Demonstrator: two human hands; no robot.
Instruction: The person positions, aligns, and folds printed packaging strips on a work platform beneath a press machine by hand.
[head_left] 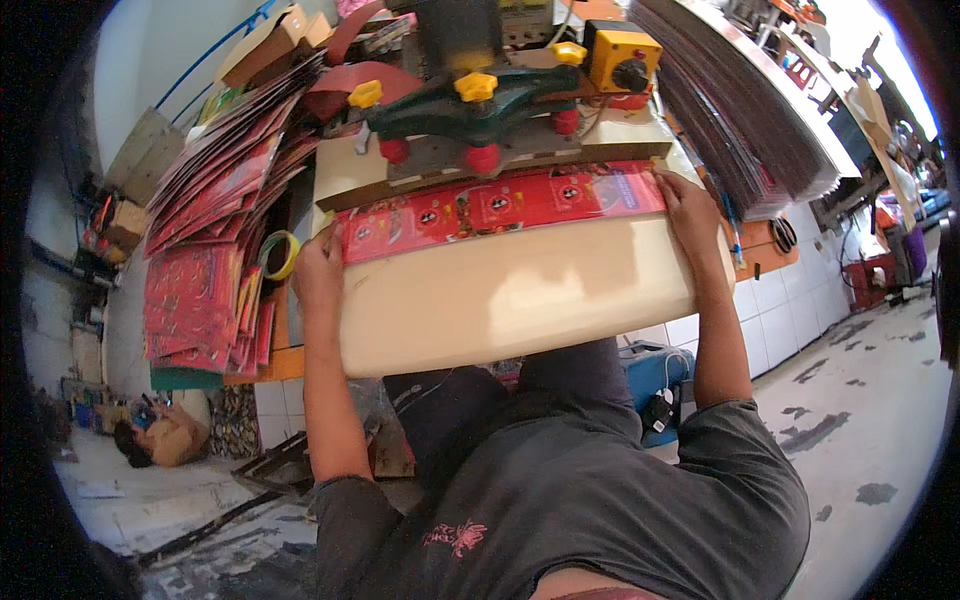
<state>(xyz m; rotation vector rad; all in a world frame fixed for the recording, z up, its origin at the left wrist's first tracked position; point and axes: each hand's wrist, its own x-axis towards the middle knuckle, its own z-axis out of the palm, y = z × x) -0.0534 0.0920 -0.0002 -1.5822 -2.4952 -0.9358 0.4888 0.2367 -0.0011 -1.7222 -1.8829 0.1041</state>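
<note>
A long red printed plastic sheet [520, 203] lies across the cream work board [480, 290], its far edge against the dark bar of a press [480, 112]. My left hand [320, 268] is closed at the sheet's left end, knuckles up. At the right end, my right hand [688, 208] pinches the sheet's corner with thumb and fingers. The press has a green cast-iron arm with yellow knobs and red feet, just beyond the sheet. Both forearms reach along the board's sides.
Stacks of red printed sheets [195, 290] lean at the left, beside a roll of yellow tape [280, 255]. A tall stack of dark-edged sheets [745, 110] stands at the right. A yellow control box [622, 60] sits behind the press. Another person [170, 435] is on the floor, far left.
</note>
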